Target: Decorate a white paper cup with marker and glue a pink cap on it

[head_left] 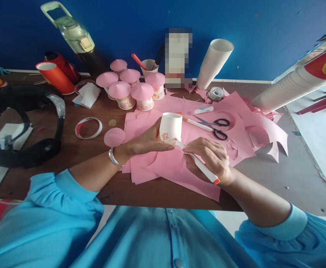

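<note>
The left hand (148,140) is curled about the lower left side of a white paper cup (170,124), its grip only as wide as the cup; that cup is held up over pink paper sheets (176,175) on the brown counter (115,191), with orange flower drawings near its lower edge; the right hand (211,158) has its fingers folded closely round a white marker (203,169), whose tip end is at the cup's lower right edge, though whether it touches is too small to tell; beyond the hands, black-handled scissors (221,134), a second marker (199,124) and a glue stick (202,110) lie on the pink paper; a pink paper cone (114,137) lies near the left forearm; decorated cups with pink cone tops (119,90) stand clustered behind it.
</note>
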The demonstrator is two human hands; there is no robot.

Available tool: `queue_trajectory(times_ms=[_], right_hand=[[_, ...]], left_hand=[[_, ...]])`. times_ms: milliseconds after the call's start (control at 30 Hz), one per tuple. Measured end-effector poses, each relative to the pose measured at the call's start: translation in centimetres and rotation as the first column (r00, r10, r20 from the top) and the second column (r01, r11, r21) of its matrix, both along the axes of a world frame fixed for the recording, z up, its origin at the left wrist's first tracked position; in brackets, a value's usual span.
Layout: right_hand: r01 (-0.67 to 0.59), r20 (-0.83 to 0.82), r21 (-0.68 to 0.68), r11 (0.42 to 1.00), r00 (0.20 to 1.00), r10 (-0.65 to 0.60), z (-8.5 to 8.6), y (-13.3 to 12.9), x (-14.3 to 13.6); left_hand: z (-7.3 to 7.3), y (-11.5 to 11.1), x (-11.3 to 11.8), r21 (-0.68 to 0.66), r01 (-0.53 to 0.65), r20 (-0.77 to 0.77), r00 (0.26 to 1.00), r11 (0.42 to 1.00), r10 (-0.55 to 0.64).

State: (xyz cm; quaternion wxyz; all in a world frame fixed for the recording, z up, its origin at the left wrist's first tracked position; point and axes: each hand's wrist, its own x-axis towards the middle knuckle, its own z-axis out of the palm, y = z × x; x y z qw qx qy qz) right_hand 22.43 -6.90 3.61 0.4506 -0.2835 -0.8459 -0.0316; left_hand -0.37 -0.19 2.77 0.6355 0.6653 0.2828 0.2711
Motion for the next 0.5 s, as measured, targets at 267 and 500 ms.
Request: queue_trajectory(times_ms=[267, 500], right_hand=[[-0.042, -0.002, 0.014, 0.999, 0.999, 0.042, 0.0, 0.06, 0.03], [-0.035, 0.001, 0.016, 0.999, 0.999, 0.035, -0.17, 0.08, 0.03]], left_hand=[[-0.35, 0.11, -0.03, -0.006, 0.023, -0.007, 1.0, 1.0, -0.023], [-0.68, 0.19, -0.06, -0.015, -0.005, -0.009, 1.0, 1.0, 0.004]])
